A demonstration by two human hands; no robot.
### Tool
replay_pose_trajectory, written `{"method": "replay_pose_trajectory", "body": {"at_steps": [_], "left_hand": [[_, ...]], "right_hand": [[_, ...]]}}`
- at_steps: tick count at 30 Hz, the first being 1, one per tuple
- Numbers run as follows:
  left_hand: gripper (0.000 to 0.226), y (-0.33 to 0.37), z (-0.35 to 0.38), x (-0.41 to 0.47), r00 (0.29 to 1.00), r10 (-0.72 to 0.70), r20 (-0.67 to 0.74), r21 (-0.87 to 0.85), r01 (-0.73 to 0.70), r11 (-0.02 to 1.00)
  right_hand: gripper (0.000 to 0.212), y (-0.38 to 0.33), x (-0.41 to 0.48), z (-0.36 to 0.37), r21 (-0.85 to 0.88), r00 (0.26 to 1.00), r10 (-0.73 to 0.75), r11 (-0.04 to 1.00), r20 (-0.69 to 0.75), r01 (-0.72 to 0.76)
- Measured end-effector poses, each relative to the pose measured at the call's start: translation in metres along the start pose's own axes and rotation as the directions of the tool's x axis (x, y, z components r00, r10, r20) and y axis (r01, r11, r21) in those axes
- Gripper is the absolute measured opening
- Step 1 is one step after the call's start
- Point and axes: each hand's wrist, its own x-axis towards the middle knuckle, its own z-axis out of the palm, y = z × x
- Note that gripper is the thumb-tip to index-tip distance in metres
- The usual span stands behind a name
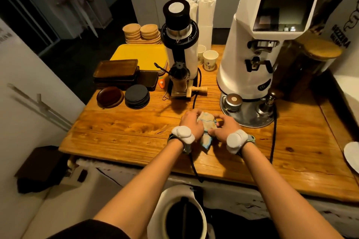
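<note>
A crumpled beige cloth with a blue edge (207,122) lies on the wooden table (120,132), just in front of the big white grinder. My left hand (191,123) grips the cloth's left side with curled fingers. My right hand (223,127) pinches its right side. Both wrists carry white sensor pods. One corner of the cloth hangs down between my wrists.
A large white coffee grinder (268,44) stands at the back right, a smaller black-and-white grinder (179,44) at the back centre. Dark coasters (137,96), stacked trays (116,72), a yellow tray (141,54) and paper cups (210,59) fill the far left. A black cable (273,137) crosses the table.
</note>
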Motion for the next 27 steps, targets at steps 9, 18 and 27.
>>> {"method": "replay_pose_trajectory", "body": {"at_steps": [9,18,27], "left_hand": [[0.044,-0.056,-0.046,-0.053,0.990,-0.135,-0.036,0.047,0.137,0.989],[0.042,-0.096,-0.045,-0.085,0.993,-0.114,-0.041,0.024,0.115,0.993],[0.036,-0.093,-0.047,-0.029,0.994,-0.079,-0.072,0.125,0.088,0.988]], "right_hand": [[0.086,-0.036,-0.018,0.050,-0.041,0.961,-0.149,0.986,0.232,0.162],[0.084,-0.027,-0.018,0.097,-0.220,0.920,-0.299,0.908,0.254,0.356],[0.070,-0.030,0.014,0.101,-0.182,0.947,-0.298,0.931,0.118,0.316]]}}
